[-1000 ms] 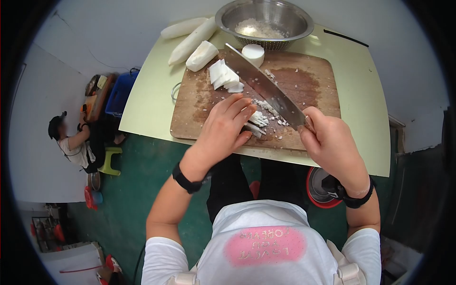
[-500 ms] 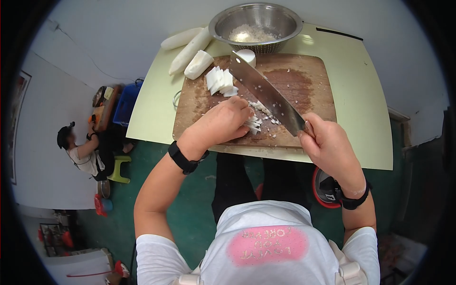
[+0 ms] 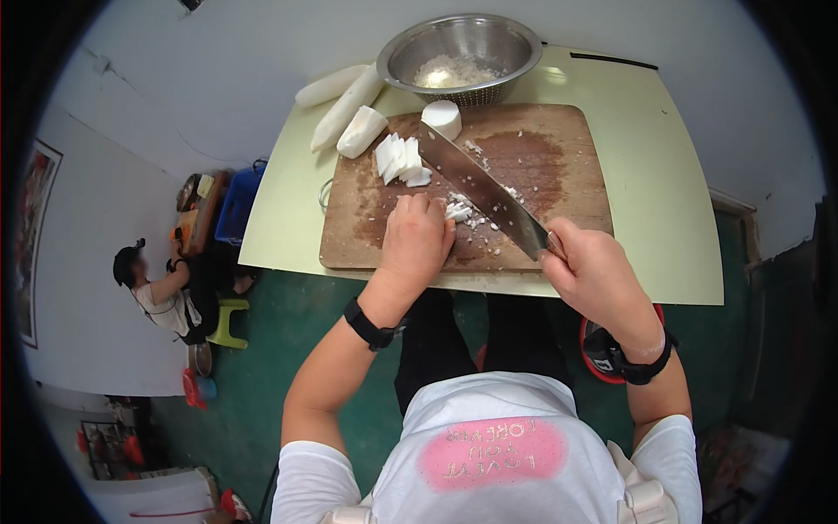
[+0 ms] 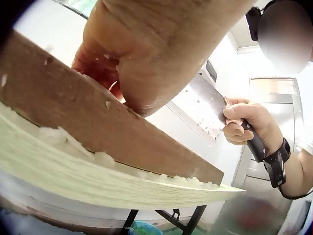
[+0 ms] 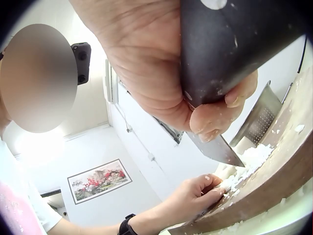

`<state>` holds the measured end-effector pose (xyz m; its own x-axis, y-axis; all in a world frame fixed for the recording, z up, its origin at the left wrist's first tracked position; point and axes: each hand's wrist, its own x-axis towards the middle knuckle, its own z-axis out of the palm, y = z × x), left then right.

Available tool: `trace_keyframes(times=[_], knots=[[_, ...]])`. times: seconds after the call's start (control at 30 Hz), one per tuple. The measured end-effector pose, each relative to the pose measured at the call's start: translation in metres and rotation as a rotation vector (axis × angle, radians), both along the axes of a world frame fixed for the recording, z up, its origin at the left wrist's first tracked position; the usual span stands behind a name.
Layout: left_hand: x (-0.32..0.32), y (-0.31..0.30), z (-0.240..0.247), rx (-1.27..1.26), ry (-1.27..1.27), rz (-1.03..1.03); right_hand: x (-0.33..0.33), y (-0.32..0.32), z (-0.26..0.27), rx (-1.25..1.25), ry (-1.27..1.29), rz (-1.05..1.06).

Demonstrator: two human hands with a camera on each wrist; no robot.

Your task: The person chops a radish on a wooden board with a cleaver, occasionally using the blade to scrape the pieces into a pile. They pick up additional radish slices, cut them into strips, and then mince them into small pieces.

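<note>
My right hand (image 3: 595,269) grips the handle of a broad kitchen knife (image 3: 482,190), its blade slanting over the wooden cutting board (image 3: 572,144). Under and beside the curled fingers of my left hand (image 3: 415,237) are white radish strips (image 3: 457,210), which this hand holds against the board near its front edge. Finely chopped radish bits (image 5: 257,157) lie by the blade in the right wrist view. A fanned stack of radish slices (image 3: 398,160) sits beyond my left hand. Behind the blade tip stands a thick radish chunk (image 3: 442,119).
At the table's back, a metal colander (image 3: 394,70) contains chopped white bits. Two long radishes (image 3: 347,106) and a shorter cut piece (image 3: 362,133) lie left of it. Away to the left, another person (image 3: 161,293) sits on a green stool (image 3: 229,325).
My left hand's fingers, spread over the strips earlier, have drawn together and curled in beside them. The knife stays in my right hand over the board; the whole view has shifted slightly.
</note>
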<state>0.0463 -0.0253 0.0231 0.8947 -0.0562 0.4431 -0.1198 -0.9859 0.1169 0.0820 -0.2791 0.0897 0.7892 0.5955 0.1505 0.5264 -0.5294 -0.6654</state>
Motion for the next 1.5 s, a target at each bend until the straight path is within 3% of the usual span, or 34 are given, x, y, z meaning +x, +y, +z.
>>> trace_keyframes(times=[0.23, 0.3, 0.33, 0.4, 0.43, 0.5, 0.53, 0.57, 0.67, 0.8, 0.9, 0.97, 1.0, 1.03, 1.1, 1.17, 1.23, 1.3, 1.37, 1.43, 1.5], knots=[[-0.006, -0.001, -0.005, -0.055, -0.059, -0.008, 0.003, 0.008, -0.009, 0.089, 0.016, -0.024], [-0.007, -0.002, -0.005, -0.088, -0.069, 0.02, 0.006, 0.01, -0.01, 0.422, 0.489, -0.023], [-0.007, -0.003, -0.005, -0.092, -0.076, 0.018, 0.01, 0.011, -0.014, 0.419, 0.481, -0.024], [-0.008, -0.002, -0.006, -0.107, -0.083, 0.029, 0.019, 0.013, -0.031, 0.775, 0.782, 0.05], [-0.008, -0.001, -0.007, -0.123, -0.096, 0.03, 0.024, 0.013, -0.043, 0.759, 0.769, 0.05], [-0.006, 0.0, -0.01, -0.082, -0.131, 0.029, 0.035, 0.007, -0.071, 1.293, 1.423, 0.374], [-0.007, 0.0, -0.009, -0.088, -0.132, 0.03, 0.039, 0.009, -0.078, 1.423, 1.597, 0.606], [-0.006, -0.001, -0.008, -0.116, -0.143, 0.035, 0.04, 0.009, -0.079, 1.394, 1.593, 0.591], [-0.007, -0.001, -0.008, -0.117, -0.133, 0.035, 0.044, 0.014, -0.088, 1.659, 1.742, 0.97], [-0.01, -0.002, -0.005, -0.166, -0.093, 0.061, 0.041, 0.015, -0.09, 1.805, 1.755, 0.979], [-0.009, 0.001, 0.0, -0.179, -0.149, 0.036, 0.044, 0.012, -0.095, 1.76, 1.7, 0.911], [-0.008, 0.0, 0.014, -0.375, -0.36, -0.092, 0.044, 0.006, -0.088, 1.677, 1.695, 0.851], [-0.011, -0.007, 0.024, -0.668, -0.295, -0.1, 0.042, 0.003, -0.083, 1.551, 1.637, 0.69], [-0.01, -0.014, 0.031, -0.662, -0.29, -0.088, 0.039, 0.002, -0.078, 1.42, 1.573, 0.538], [-0.001, -0.027, 0.046, -1.756, 0.019, -0.276, 0.034, 0.006, -0.068, 1.329, 1.517, 0.482], [0.011, -0.036, 0.052, -2.128, 0.281, -0.178, 0.03, 0.01, -0.061, 1.152, 1.359, 0.292], [0.019, -0.042, 0.052, -2.244, 0.352, -0.263, 0.026, 0.014, -0.047, 1.114, 1.329, 0.228], [0.023, -0.05, 0.059, -2.308, 0.306, -0.191, 0.026, 0.016, -0.041, 0.916, 1.169, 0.066], [0.028, -0.047, 0.053, -2.344, 0.351, -0.295, 0.026, 0.015, -0.039, 0.896, 1.123, 0.032], [0.034, -0.047, 0.052, -2.325, 0.415, -0.055, 0.031, 0.012, -0.045, 0.835, 1.071, 0.048], [0.039, -0.047, 0.051, -2.346, 0.417, -0.029, 0.03, 0.012, -0.041, 0.834, 1.063, 0.028]])
